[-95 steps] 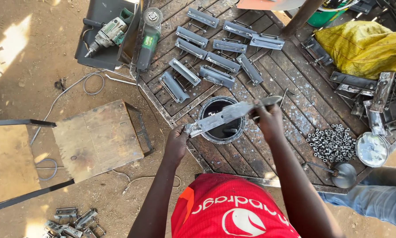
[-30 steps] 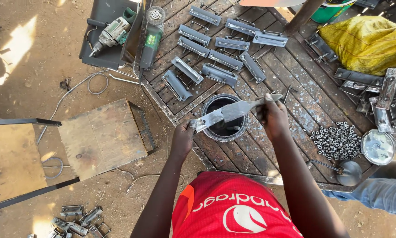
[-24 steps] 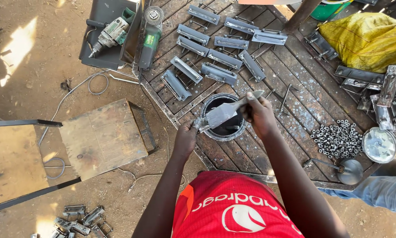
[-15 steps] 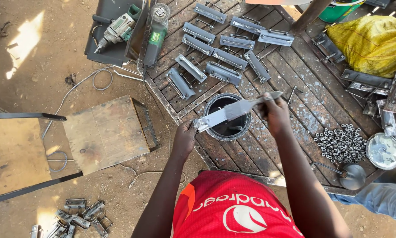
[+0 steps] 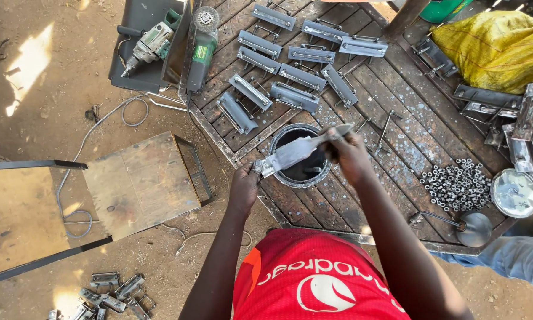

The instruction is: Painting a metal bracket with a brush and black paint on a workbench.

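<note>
metal bracket [image 5: 293,153], a flat grey strip, is held between both hands right above the round black tin [image 5: 302,155] on the slatted metal surface [image 5: 397,130]. its long axis runs from lower left to upper right. left hand [image 5: 244,188] is closed around the lower left end, just beside the tin's rim; right hand [image 5: 348,155] is closed on the upper right end, over the tin's far side. each hand has 1 end, so neither is nearer. more brackets [image 5: 290,77] lie in rows beyond, a pile of nuts [image 5: 456,184] well to the right.
</note>
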